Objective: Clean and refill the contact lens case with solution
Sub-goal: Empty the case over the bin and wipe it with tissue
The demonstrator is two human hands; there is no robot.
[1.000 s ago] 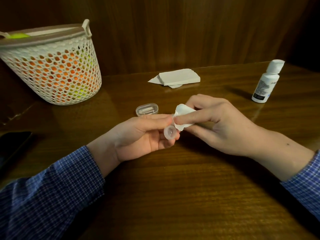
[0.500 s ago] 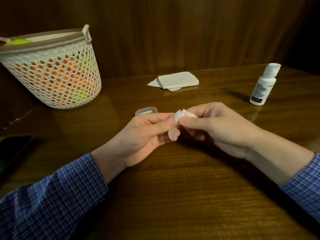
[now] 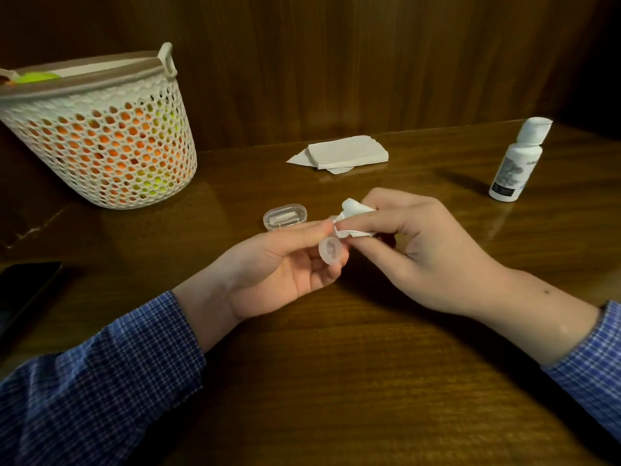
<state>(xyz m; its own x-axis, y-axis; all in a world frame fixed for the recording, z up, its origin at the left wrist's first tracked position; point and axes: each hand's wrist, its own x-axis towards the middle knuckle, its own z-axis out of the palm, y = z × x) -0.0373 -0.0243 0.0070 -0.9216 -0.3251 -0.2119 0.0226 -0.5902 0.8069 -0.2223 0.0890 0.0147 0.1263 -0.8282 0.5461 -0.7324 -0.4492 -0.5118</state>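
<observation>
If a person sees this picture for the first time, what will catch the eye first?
The two hands at the centre: the left hand holds a small clear lens cup, the right hand pinches a crumpled white tissue against it. Next, the white mesh basket far left, with orange and yellow-green showing inside.

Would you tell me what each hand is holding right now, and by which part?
The left hand pinches the clear lens case by its rim; the right hand grips a crumpled tissue at its middle.

phone (image 3: 23,290) cut off at left edge, bottle (image 3: 512,163) label print too small to read, basket (image 3: 100,136) contents half hidden
</observation>
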